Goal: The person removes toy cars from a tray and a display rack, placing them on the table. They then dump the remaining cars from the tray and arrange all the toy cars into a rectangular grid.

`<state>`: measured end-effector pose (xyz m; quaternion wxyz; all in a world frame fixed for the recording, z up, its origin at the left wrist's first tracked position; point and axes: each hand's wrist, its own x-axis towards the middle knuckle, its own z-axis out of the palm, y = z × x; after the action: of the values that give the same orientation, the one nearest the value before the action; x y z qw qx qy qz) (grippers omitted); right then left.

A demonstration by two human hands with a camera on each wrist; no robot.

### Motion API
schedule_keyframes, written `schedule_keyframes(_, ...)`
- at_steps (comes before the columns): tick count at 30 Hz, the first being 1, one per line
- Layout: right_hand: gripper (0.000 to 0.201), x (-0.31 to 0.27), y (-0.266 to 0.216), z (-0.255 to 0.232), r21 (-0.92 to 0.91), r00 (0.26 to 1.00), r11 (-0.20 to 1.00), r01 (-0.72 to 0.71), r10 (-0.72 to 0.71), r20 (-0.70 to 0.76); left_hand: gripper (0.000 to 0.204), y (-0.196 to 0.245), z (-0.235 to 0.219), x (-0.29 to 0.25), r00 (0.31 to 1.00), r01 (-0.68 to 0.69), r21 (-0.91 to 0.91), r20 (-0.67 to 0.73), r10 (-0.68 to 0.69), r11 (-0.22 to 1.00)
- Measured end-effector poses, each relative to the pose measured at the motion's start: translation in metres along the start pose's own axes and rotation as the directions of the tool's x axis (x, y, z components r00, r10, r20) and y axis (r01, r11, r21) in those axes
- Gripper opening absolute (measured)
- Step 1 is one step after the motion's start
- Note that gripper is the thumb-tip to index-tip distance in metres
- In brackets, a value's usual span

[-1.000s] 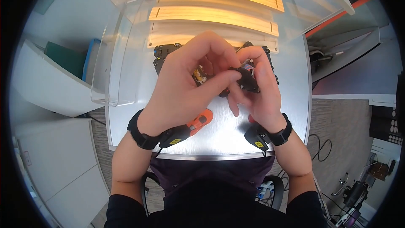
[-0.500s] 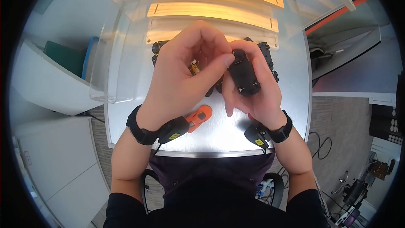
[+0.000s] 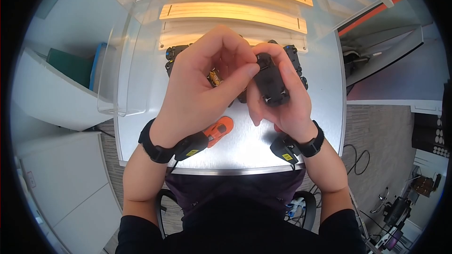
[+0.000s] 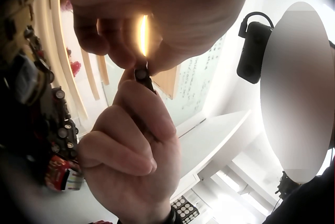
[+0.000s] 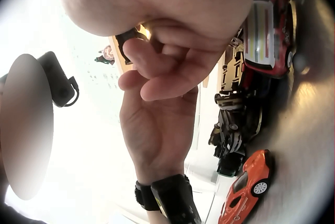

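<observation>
A toy car (image 3: 271,82) is held up over the metal table, its black underside facing the head camera. My right hand (image 3: 296,99) grips it along its sides, fingers curled about it. At the car's upper left end, my left hand (image 3: 200,87) pinches with thumb and fingertips. The left wrist view shows the toy car (image 4: 142,77) edge-on between both hands, mostly covered by fingers. Below my left wrist lies an orange toy car (image 3: 220,130), partly behind the wrist camera.
Several dark toy cars (image 3: 292,59) stand beyond my hands, partly hidden. A red toy car (image 5: 267,40) with a striped roof sits among them. Wooden slats (image 3: 233,14) cross the back of the table (image 3: 249,146). A clear plastic bin (image 3: 115,89) stands at the left.
The toy car has turned from a tilted pose so its whole black underside faces up, mostly in the first half second. Both hands have shifted slightly away from the body.
</observation>
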<state>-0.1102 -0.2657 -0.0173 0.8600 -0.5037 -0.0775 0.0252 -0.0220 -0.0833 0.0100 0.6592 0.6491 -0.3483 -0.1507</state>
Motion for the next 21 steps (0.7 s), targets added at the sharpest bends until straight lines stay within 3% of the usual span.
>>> schedule_keyframes(5,0.057,-0.002,-0.006,0.005,-0.033,0.997,0.999,-0.044,0.041,-0.069,0.024,0.009,0.003,-0.002,0.999,-0.032,0.141,-0.008,0.034,0.989)
schedule_keyframes(7,0.057,-0.002,-0.007,0.011,-0.061,0.987,0.998,-0.007,-0.003,-0.163,0.032,0.012,-0.001,0.004,0.935,-0.354,0.321,0.139,0.326,0.879)
schedule_keyframes(9,0.057,-0.003,-0.008,0.011,-0.048,0.976,0.999,0.012,-0.022,-0.216,0.038,0.013,0.002,0.005,0.857,-0.515,0.404,0.234,0.459,0.756)
schedule_keyframes(11,0.056,-0.005,-0.007,0.009,0.015,0.974,1.000,0.014,-0.010,-0.226,0.043,0.013,0.012,-0.001,0.844,-0.535,0.444,0.242,0.479,0.719)
schedule_keyframes(13,0.056,-0.005,-0.004,0.004,-0.092,0.977,0.995,0.029,-0.047,-0.208,0.046,0.007,0.017,0.000,0.837,-0.542,0.450,0.210,0.506,0.710)
schedule_keyframes(17,0.056,-0.005,-0.004,0.008,-0.126,0.978,0.991,0.041,-0.066,-0.198,0.051,0.005,0.014,-0.001,0.843,-0.524,0.502,0.190,0.503,0.688)
schedule_keyframes(21,0.056,-0.005,-0.003,0.008,-0.098,0.977,0.994,0.048,-0.068,-0.202,0.049,0.002,0.015,0.001,0.794,-0.578,0.538,0.195,0.576,0.614)
